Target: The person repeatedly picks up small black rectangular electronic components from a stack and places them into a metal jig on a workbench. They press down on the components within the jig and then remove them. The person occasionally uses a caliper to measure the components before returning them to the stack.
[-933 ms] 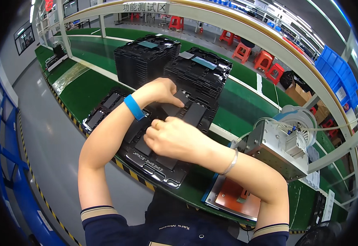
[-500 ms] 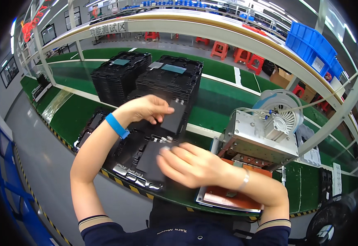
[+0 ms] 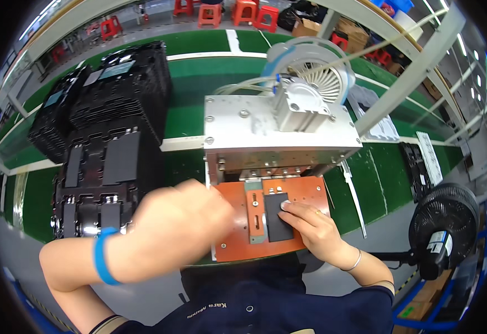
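An orange fixture plate (image 3: 307, 192) lies under a metal press block (image 3: 277, 128) right in front of me. A black flat rectangular part (image 3: 276, 225) sits in the plate's grey nest. My right hand (image 3: 313, 231), with a thin bracelet, rests its fingertips on the part's right edge and upper corner. My left hand (image 3: 179, 222), with a blue wristband (image 3: 101, 261), hovers blurred over the plate's left side with its fingers curled. I cannot tell whether it holds anything.
A black tray (image 3: 96, 192) with flat black parts lies at the left on the green bench (image 3: 188, 119), with stacks of black trays (image 3: 115, 83) behind it. A white finned wheel (image 3: 319, 72) tops the press. A black fan (image 3: 444, 222) stands at the right.
My view has swung right from the tray to the press. My right hand has come from the tray to the orange plate with the black part. My left hand has left the tray.
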The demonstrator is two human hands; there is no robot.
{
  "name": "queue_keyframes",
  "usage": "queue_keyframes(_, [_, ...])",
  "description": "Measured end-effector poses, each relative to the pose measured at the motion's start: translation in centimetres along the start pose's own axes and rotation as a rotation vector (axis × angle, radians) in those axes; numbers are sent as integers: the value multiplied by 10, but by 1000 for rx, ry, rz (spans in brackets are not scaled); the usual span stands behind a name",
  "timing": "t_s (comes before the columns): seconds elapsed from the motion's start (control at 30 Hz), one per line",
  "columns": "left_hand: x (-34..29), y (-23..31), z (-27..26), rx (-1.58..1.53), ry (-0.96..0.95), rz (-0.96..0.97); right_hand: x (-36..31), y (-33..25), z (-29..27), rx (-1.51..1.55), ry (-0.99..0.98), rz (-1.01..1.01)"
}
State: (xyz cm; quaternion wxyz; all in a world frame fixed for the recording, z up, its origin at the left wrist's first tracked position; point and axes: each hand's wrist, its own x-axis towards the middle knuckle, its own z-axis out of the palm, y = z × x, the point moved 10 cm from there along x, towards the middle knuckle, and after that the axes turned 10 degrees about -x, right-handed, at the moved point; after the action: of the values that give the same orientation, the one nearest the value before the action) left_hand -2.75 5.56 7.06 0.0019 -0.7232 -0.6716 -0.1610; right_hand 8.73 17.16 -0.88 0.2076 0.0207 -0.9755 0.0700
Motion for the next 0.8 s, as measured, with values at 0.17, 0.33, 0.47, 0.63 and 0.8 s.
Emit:
queue_keyframes(0.17, [13, 47, 94, -177, -292, 184, 25, 17, -6, 79, 14, 72])
queue_keyframes(0.33, [11, 49, 110, -130, -406, 200, 36, 20, 7, -18, 59, 50])
queue_keyframes(0.47, [10, 50, 113, -129, -441, 195, 37, 17, 15, -65, 39, 27])
queue_keyframes(0.63, [10, 51, 112, -85, -474, 191, 41, 21, 21, -66, -8, 74])
queue_keyframes(0.8, [11, 50, 113, -75, -482, 194, 36, 20, 20, -55, -12, 30])
